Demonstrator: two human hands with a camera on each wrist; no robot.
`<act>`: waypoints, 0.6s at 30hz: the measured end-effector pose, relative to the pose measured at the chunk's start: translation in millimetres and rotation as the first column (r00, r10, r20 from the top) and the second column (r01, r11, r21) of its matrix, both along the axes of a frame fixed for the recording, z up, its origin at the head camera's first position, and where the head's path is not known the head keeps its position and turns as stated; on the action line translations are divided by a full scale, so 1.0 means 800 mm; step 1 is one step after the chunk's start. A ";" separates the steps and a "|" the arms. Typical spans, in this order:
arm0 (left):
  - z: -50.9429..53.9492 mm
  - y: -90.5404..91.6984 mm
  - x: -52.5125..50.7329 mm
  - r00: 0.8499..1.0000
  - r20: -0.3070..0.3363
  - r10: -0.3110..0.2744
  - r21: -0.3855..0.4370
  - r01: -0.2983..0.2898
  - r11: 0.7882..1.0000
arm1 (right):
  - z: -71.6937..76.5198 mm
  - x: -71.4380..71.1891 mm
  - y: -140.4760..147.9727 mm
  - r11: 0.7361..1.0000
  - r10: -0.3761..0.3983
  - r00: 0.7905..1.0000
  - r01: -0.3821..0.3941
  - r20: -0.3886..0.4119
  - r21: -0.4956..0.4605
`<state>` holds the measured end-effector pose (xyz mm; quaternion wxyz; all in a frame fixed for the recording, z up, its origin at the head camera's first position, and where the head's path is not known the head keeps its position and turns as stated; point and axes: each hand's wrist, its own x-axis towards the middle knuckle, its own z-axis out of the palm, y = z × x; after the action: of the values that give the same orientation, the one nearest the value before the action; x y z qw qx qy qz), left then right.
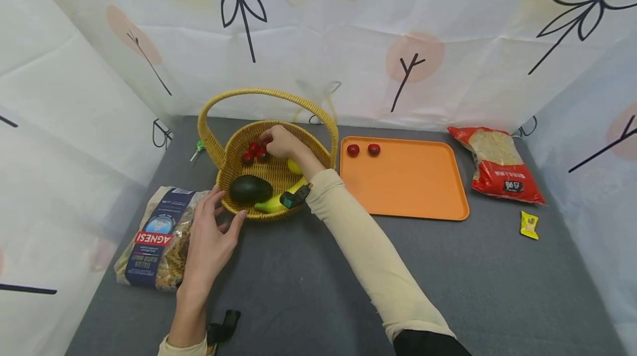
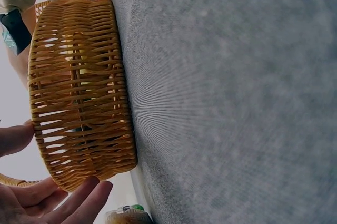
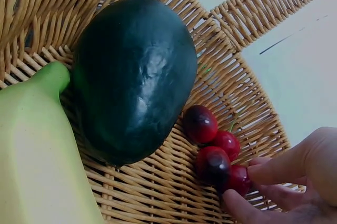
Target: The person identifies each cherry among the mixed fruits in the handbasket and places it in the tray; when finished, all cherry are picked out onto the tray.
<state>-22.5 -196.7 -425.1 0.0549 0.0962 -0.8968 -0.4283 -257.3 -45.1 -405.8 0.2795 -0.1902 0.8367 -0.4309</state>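
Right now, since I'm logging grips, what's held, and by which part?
The right hand pinches a cherry by its sides; the left hand touches the basket at its near-left rim.

One high, wide view and two close ones, all sharing the yellow woven wicker basket [image 1: 278, 172]
The head camera looks forward and down across the grey cloth-covered table [image 1: 308, 289]. The left wrist camera, low and turned sideways, faces the basket's outer wall; the right wrist camera, nearest, looks inside, sharing the glossy dark-green oval avocado [image 3: 136, 79] and small round red cherries [image 3: 212, 162] with the head view.
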 end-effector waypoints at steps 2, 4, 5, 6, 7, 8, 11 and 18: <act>0.000 0.000 0.000 1.000 -0.002 0.000 0.000 0.000 1.000 | -0.001 0.000 0.000 1.000 -0.002 1.000 0.002 0.004 0.001; -0.001 0.000 0.000 1.000 -0.005 0.000 -0.001 0.000 1.000 | -0.002 -0.001 -0.001 1.000 -0.003 1.000 0.003 0.005 0.002; -0.001 0.000 0.000 1.000 -0.007 0.000 -0.001 0.000 1.000 | -0.002 -0.001 -0.001 1.000 -0.003 1.000 0.003 0.005 0.000; -0.001 0.000 0.000 1.000 -0.007 0.000 -0.002 0.000 1.000 | -0.002 -0.001 -0.001 1.000 -0.003 1.000 0.003 0.004 -0.002; -0.002 0.000 0.000 1.000 -0.007 0.000 -0.002 0.000 1.000 | -0.002 0.000 -0.001 1.000 -0.002 1.000 0.002 0.003 -0.005; -0.002 0.000 0.000 1.000 -0.006 0.001 -0.003 -0.001 1.000 | -0.002 0.000 -0.001 1.000 0.000 1.000 0.000 -0.002 -0.009; -0.002 0.000 -0.001 1.000 -0.002 -0.002 -0.005 0.002 1.000 | -0.002 0.002 -0.001 1.000 0.000 1.000 0.000 -0.031 -0.019; -0.002 -0.001 0.000 1.000 0.002 0.000 0.000 0.000 1.000 | 0.001 0.009 0.001 0.996 -0.047 0.993 0.039 -0.108 -0.077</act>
<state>-22.5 -197.4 -426.5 0.0540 0.0965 -0.8969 -0.4281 -250.2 -44.2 -404.7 0.2164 -0.2059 0.8380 -0.4567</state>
